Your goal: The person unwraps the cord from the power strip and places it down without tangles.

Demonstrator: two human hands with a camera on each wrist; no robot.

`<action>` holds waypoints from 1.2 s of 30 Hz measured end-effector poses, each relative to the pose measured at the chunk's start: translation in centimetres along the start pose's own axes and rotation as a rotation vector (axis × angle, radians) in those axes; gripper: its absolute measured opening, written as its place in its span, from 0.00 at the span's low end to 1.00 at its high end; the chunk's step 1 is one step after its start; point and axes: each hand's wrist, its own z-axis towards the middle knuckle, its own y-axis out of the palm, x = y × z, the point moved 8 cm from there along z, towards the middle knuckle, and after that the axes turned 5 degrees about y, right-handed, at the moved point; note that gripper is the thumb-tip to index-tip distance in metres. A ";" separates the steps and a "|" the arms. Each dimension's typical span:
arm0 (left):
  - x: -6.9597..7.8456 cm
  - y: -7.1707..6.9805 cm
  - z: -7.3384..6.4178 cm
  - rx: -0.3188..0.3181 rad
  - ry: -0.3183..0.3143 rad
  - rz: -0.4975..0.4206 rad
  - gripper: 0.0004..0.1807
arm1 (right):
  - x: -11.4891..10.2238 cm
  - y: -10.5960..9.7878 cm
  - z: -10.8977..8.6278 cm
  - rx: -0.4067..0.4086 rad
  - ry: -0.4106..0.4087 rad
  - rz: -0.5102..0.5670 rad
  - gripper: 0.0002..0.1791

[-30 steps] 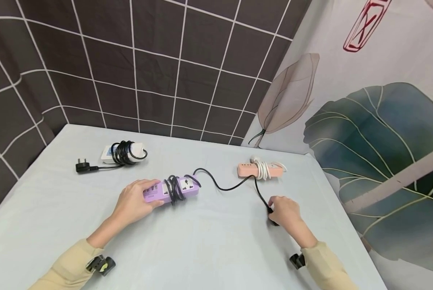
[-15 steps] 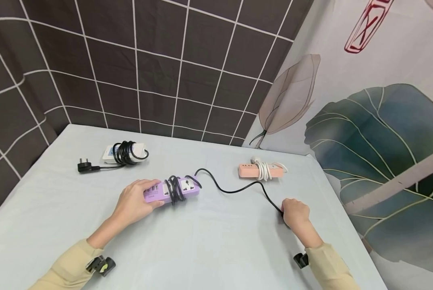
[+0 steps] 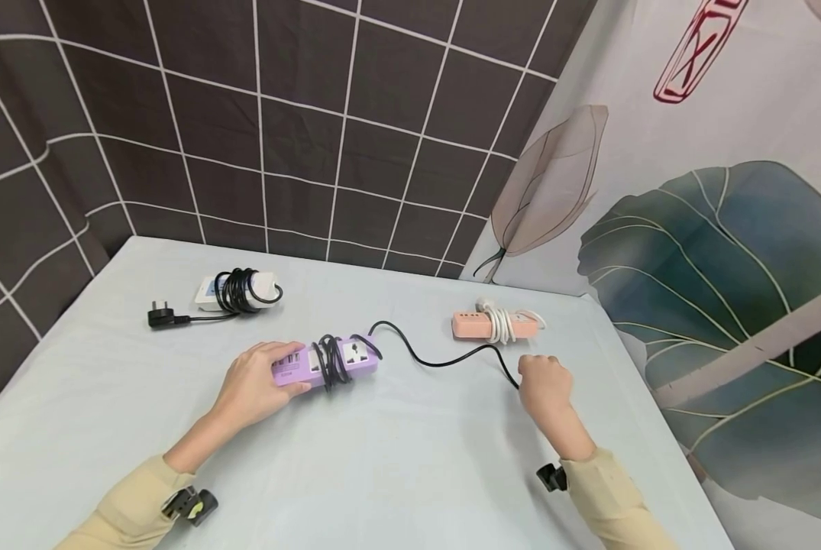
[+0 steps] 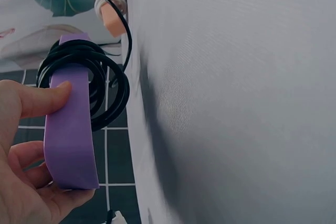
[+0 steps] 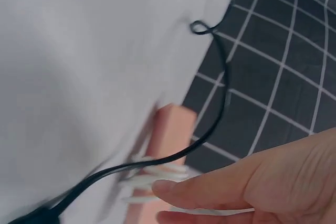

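Observation:
My left hand [image 3: 255,386] grips the near end of a purple power strip [image 3: 293,370], thumb on one side and fingers on the other. Black cord [image 4: 79,56] is coiled round the strip's middle. From the far end a loose length of cord [image 3: 444,363] snakes right across the table to my right hand [image 3: 546,386]. In the right wrist view that cord ends in a black plug [image 5: 39,216] at the lower left, apart from my thumb [image 5: 205,188] and finger. Those two hold nothing visible; the hand's other fingers are hidden. The head view hides the plug.
A pink power strip [image 3: 470,325] wound with white cord [image 3: 501,325] lies beyond my right hand. At the back left sits a white power strip [image 3: 266,286] wrapped in black cord, its plug [image 3: 163,315] stretched out leftward. A dark gridded curtain [image 3: 300,153] backs the table [image 3: 396,466].
My right hand first drew the plug to the right, straightening the cord past the pink strip. It has since come back left and slightly farther away. The left hand stays on the purple strip.

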 end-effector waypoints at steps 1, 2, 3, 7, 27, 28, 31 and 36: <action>0.0 0.0 0.0 0.001 -0.001 0.000 0.34 | -0.5 -0.5 0.0 0.041 -0.006 0.021 0.10; 0.0 0.0 0.0 0.001 -0.001 0.000 0.34 | -0.9 -1.1 0.1 0.088 -0.012 0.045 0.11; -0.1 0.0 0.0 0.001 -0.002 -0.001 0.34 | -1.4 -1.7 0.1 0.140 -0.020 0.065 0.11; -0.1 0.0 -0.1 -0.001 -0.004 -0.004 0.34 | -3.3 -3.6 0.2 0.326 -0.073 0.136 0.12; -0.5 0.5 -0.3 -0.025 -0.007 -0.008 0.34 | -16.5 -3.6 1.7 0.501 -0.820 0.331 0.16; -0.6 0.5 -0.3 -0.024 -0.006 -0.008 0.34 | -17.2 -3.5 1.9 0.485 -0.837 0.337 0.16; -0.7 0.6 -0.3 -0.022 -0.001 -0.005 0.34 | -18.8 -3.0 2.2 0.450 -0.882 0.333 0.16; -0.9 0.7 -0.2 -0.024 0.005 -0.001 0.34 | -20.8 -2.1 2.6 0.373 -0.966 0.295 0.15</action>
